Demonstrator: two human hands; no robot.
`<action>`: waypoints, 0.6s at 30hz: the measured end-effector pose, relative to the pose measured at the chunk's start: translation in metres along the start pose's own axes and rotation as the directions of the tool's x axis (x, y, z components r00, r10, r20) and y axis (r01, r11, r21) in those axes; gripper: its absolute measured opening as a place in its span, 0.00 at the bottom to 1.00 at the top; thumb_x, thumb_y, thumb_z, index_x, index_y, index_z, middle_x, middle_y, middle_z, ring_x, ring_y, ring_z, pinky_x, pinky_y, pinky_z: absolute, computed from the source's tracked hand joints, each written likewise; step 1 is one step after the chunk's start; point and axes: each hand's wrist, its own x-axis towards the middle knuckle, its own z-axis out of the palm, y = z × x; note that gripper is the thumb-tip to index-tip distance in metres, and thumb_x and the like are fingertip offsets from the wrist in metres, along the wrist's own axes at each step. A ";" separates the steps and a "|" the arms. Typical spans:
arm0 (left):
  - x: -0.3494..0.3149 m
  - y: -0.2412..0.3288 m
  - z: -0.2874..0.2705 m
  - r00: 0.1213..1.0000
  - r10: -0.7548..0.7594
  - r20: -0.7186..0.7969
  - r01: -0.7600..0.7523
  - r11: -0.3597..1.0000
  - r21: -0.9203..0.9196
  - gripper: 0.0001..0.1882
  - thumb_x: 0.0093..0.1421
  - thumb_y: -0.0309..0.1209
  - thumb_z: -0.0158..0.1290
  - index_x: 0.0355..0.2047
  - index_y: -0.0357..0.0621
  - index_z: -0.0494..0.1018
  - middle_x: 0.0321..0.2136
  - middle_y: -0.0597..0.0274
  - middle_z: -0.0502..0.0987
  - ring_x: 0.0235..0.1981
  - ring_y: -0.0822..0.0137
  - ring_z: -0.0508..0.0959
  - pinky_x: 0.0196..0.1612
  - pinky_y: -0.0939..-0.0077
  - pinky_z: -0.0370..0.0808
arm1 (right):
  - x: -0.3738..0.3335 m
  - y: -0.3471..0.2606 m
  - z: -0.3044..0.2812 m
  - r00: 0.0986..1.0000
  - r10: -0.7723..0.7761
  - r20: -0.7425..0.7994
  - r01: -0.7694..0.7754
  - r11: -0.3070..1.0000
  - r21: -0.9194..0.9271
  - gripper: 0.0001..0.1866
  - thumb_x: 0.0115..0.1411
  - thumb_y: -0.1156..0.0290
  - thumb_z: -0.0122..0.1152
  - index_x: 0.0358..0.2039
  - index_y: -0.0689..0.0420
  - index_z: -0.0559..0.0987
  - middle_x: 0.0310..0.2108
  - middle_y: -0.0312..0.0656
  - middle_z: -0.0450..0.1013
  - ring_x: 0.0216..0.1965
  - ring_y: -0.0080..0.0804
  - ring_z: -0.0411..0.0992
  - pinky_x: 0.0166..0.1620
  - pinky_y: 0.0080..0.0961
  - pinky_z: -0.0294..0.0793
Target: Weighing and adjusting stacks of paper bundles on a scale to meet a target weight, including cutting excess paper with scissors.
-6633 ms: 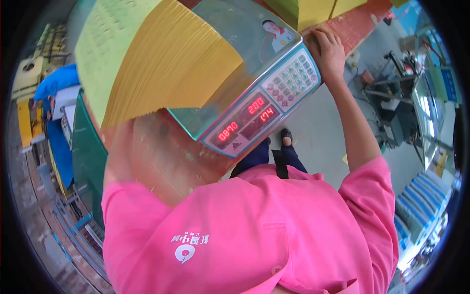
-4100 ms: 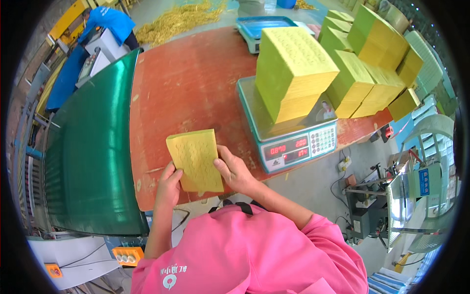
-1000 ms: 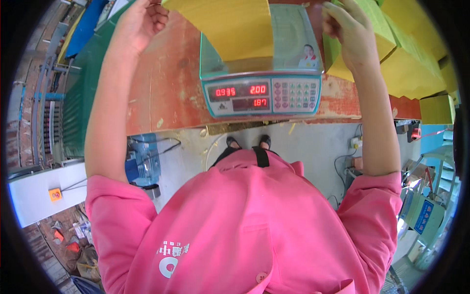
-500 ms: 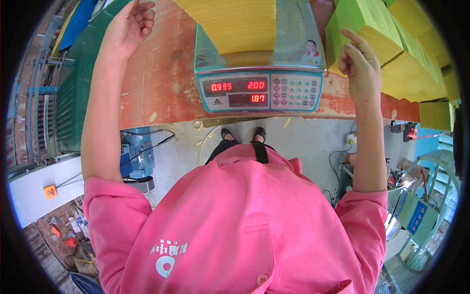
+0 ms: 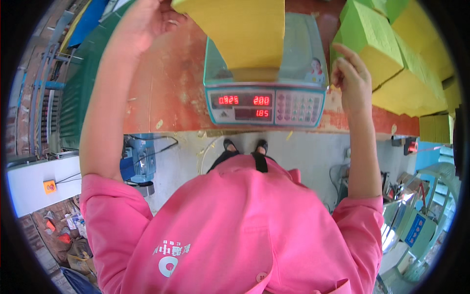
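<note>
A tall stack of yellow paper (image 5: 245, 34) stands on the clear plate of a teal-rimmed digital scale (image 5: 267, 105), its top cut off by the upper edge. The scale's red digits are lit. Beside the stack's left side, my left hand (image 5: 152, 22) is smeared a little by motion; its fingers are loosely bent and apart, with nothing seen in them. My right hand (image 5: 351, 73) hovers by the scale's right edge, index finger stretched out and the others curled, holding nothing that I can see.
Green-and-yellow paper stacks (image 5: 387, 54) crowd the right of the worn red table (image 5: 169, 93). A dark green panel (image 5: 81, 93) borders its left side. Below the table edge are a blue motor (image 5: 142, 154) with a cable and, at right, a pale green metal frame (image 5: 431, 196).
My left hand has moved right and forward toward the yellow stack. My right hand has come a little nearer to me. The whole view has shifted slightly, and the scale's digits differ.
</note>
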 end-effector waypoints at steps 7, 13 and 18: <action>0.004 0.015 0.017 1.000 0.002 0.007 -0.005 0.924 0.381 0.24 0.58 0.54 0.55 0.40 0.45 0.77 0.29 0.67 0.78 0.27 0.76 0.74 0.26 0.79 0.67 | -0.008 0.006 0.005 0.998 0.059 0.001 -0.059 0.998 0.031 0.17 0.62 0.76 0.50 0.51 0.65 0.74 0.24 0.35 0.69 0.20 0.18 0.64 0.24 0.15 0.62; 0.007 0.032 0.018 0.999 0.026 0.033 -0.038 0.895 0.445 0.17 0.58 0.47 0.58 0.33 0.44 0.76 0.26 0.66 0.77 0.23 0.77 0.73 0.24 0.82 0.65 | -0.003 0.006 0.003 0.996 0.088 0.031 -0.091 0.990 0.111 0.16 0.62 0.76 0.51 0.51 0.64 0.74 0.24 0.34 0.68 0.21 0.19 0.64 0.25 0.16 0.62; 0.016 0.042 0.023 0.997 0.068 0.023 -0.071 0.904 0.422 0.13 0.59 0.40 0.58 0.33 0.42 0.74 0.29 0.65 0.77 0.27 0.78 0.74 0.30 0.83 0.70 | -0.005 0.004 -0.003 0.997 0.078 -0.013 -0.076 0.994 0.082 0.17 0.62 0.77 0.49 0.51 0.63 0.74 0.24 0.33 0.68 0.20 0.17 0.63 0.24 0.14 0.60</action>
